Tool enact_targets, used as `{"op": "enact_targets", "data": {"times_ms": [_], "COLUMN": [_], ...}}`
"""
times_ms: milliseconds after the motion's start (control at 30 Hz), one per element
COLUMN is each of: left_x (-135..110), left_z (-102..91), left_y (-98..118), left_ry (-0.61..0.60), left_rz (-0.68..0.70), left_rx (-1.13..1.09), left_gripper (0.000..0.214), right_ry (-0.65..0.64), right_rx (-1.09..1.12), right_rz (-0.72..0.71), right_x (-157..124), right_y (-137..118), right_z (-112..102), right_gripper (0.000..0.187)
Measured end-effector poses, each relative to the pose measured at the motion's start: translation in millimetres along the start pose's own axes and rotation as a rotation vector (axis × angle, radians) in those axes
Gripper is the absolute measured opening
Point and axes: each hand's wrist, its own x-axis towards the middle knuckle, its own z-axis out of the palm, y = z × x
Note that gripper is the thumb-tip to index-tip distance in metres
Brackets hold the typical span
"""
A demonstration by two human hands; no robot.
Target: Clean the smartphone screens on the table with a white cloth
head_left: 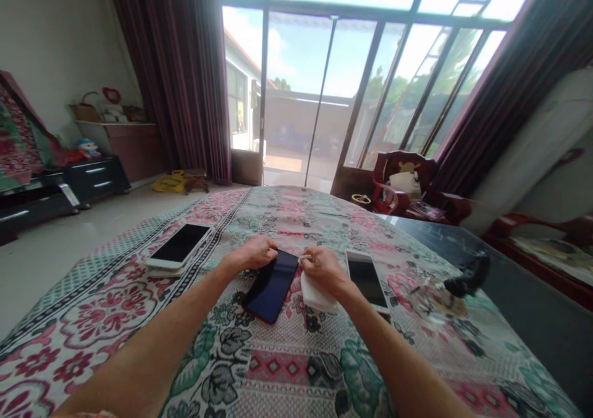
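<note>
A dark smartphone [272,287] lies between my hands on the patterned cloth, its screen facing up. My left hand [256,252] is closed on the phone's upper left edge. At the phone's upper right corner, my right hand [322,266] pinches a white cloth [315,296], and most of the cloth hangs down below the fingers onto the table. To the right of that hand lies a white smartphone [365,279] with a dark screen. Farther left, another white smartphone [180,245] rests on top of something pale and flat.
The patterned tablecloth [278,368] covers the bed-like surface. On the right are a clear container [435,300] and a black object [470,275]. Beyond stand a red wooden chair [403,183], dark drawers [97,174] and a yellow bag [170,182] on the floor.
</note>
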Motion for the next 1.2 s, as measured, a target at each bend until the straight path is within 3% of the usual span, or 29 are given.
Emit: {"op": "enact_targets", "data": {"times_ms": [233,533,767,933,1000,1133,1200], "left_x": [2.8,3.9,-0.2,0.7,0.7,0.1,0.6], "left_z": [6.4,5.1,1.3,0.9,0.7,0.0,0.2], "left_y": [-5.0,-5.0,4.0,3.0,2.1,1.4,0.4], "left_ry": [-0.029,-0.057,-0.055,-0.044,-0.056,-0.077,-0.080], "left_rz": [-0.072,-0.173,-0.218,-0.232,-0.228,-0.239,-0.235], "left_rx": [-0.119,-0.190,-0.213,-0.212,-0.217,-0.221,-0.220], "left_gripper": [0.036,0.040,0.042,0.044,0.046,0.047,0.047], "right_ry": [0.052,-0.088,0.065,0.073,-0.004,-0.396,-0.368], "right_rx": [-0.129,-0.145,-0.158,-0.152,-0.084,0.232,0.346], "right_rz": [-0.025,-0.127,-0.073,-0.070,-0.128,-0.174,-0.130], "right_x": [-7.2,-20.2,-9.9,-12.2,-14.0,-11.9,-8.3], "right_y": [-11.5,-33.8,-17.5,-19.6,-18.6,-3.6,4.3], "right_z": [6.8,6.2,8.4,7.3,1.9,-13.6,-18.2], "right_gripper": [0.024,0.020,0.026,0.023,0.021,0.017,0.018]}}
